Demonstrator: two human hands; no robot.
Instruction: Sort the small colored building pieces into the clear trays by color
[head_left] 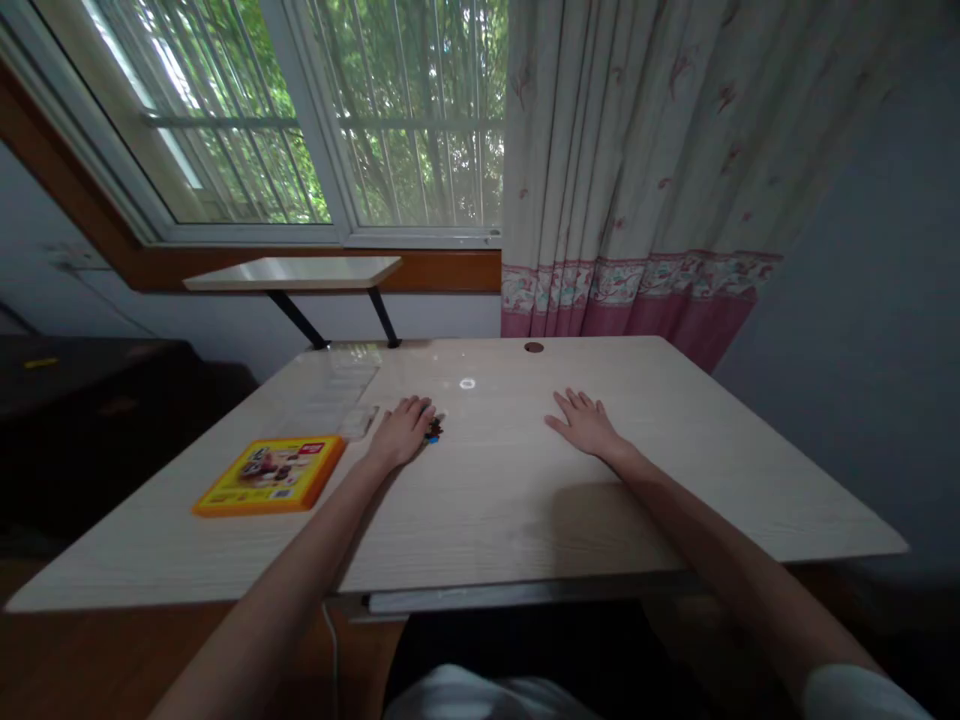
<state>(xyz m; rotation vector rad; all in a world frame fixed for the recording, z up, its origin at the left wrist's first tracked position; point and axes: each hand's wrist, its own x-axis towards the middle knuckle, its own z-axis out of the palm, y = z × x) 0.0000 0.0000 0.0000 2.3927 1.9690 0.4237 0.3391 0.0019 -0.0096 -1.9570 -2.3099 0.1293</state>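
Note:
My left hand [403,432] rests palm down on the pale wooden desk [495,500], fingers stretched forward. Right at its thumb side lies a small cluster of dark, brown and blue pieces [435,430]. They are too small to name, and the hand partly covers them. To the right, my right hand [586,424] lies flat on the desk, fingers spread, touching only the desk top.
A yellow-orange flat box [274,475] with a printed lid sits left of my left arm. Behind it are a clear plastic tray [322,395] and a small clear case [358,422]. A raised shelf [300,270] stands at the back left. A round cable hole [533,347] is near the back edge.

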